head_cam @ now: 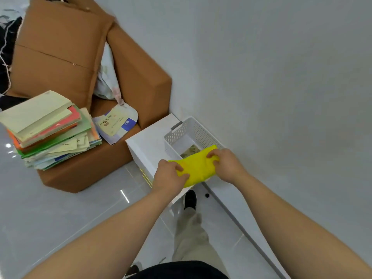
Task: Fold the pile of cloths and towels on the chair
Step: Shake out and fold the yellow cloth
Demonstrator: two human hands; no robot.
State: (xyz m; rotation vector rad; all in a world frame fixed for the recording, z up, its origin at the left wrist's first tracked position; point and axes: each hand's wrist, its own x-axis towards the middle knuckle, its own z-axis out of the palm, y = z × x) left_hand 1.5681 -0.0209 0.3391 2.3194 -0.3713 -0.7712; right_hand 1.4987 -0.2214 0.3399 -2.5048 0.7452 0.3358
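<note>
The yellow cloth [198, 166], folded into a thick bundle, is held over the near end of a white perforated basket [181, 133], with its lower edge hanging past the front of the white cabinet [149, 141] that the basket stands on. The left hand [169, 176] pinches the cloth's left end between thumb and curled fingers; the right hand [226, 165] grips the right end with its fingers curled over the top edge. The basket sits against the grey wall. Inside it, an olive patterned piece of fabric [191, 151] lies on the bottom, partly hidden by the yellow cloth. Just left of the cabinet stands a brown armchair [136, 77] whose seat holds a leaning stack of books [50, 129] and a loose printed booklet [116, 123]. A brown cushion [56, 53] rests against its back, and a pale patterned cloth [106, 81] is wedged between the cushion and the armrest.
</note>
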